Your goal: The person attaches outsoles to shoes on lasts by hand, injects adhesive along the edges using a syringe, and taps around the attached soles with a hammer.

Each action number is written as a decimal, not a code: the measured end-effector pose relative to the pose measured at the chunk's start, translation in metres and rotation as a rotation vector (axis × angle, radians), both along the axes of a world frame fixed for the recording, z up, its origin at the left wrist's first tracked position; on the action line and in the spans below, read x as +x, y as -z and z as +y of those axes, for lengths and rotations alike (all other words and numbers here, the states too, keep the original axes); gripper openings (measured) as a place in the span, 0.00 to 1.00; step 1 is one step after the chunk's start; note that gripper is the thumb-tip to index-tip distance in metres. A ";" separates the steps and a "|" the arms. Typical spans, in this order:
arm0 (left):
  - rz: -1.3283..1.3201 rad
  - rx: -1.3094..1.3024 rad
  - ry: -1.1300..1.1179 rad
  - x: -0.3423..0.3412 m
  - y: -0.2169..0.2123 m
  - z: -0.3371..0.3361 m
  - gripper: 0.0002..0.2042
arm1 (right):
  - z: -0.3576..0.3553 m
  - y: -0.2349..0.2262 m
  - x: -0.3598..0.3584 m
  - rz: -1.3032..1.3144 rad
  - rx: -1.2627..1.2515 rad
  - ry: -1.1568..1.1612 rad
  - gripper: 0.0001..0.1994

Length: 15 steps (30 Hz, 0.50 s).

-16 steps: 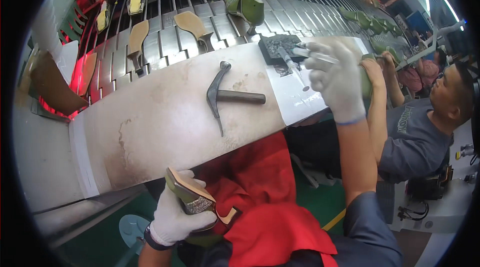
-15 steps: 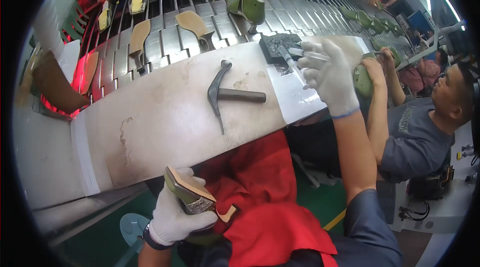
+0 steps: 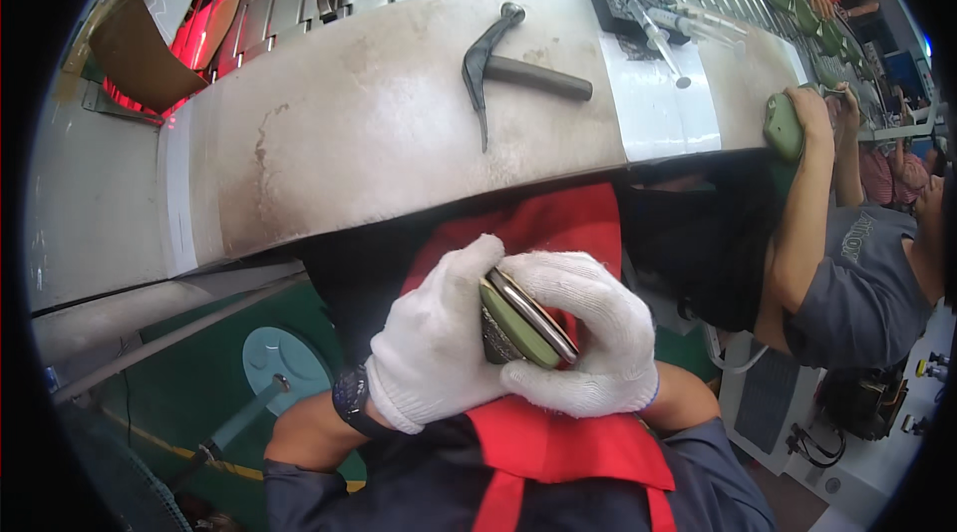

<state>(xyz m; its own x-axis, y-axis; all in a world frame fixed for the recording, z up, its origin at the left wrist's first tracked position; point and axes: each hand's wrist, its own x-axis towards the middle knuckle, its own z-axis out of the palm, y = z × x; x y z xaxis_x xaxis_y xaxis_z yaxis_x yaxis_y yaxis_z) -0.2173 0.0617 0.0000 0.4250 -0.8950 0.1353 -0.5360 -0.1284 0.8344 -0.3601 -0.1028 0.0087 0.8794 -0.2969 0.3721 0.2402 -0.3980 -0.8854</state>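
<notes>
My fingers (image 3: 469, 273), both gloved hands' worth, close around the green shoe sole (image 3: 526, 325) over my lap, below the desk (image 3: 399, 143); a loose grip could drop it floorward.

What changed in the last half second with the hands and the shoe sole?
The right hand left the dark tray on the bench, came down and gripped the green-edged shoe sole beside the left hand, which held it throughout. The hammer stayed put.
</notes>
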 end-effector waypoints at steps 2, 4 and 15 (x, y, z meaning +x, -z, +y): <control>0.004 0.009 0.014 -0.009 0.006 0.002 0.50 | 0.006 0.010 -0.008 -0.006 0.006 0.035 0.38; -0.060 -0.012 0.048 -0.013 0.011 0.003 0.49 | 0.011 0.018 -0.014 -0.090 0.044 0.069 0.35; -0.068 0.033 0.051 -0.017 0.015 0.003 0.50 | 0.005 0.021 -0.014 -0.083 0.057 0.030 0.34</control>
<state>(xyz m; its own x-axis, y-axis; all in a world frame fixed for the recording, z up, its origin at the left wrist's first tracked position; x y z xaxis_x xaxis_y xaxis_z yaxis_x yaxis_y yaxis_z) -0.2346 0.0643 -0.0148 0.3699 -0.9195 0.1327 -0.5979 -0.1263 0.7916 -0.3745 -0.0976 -0.0126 0.8365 -0.3455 0.4253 0.3024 -0.3561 -0.8842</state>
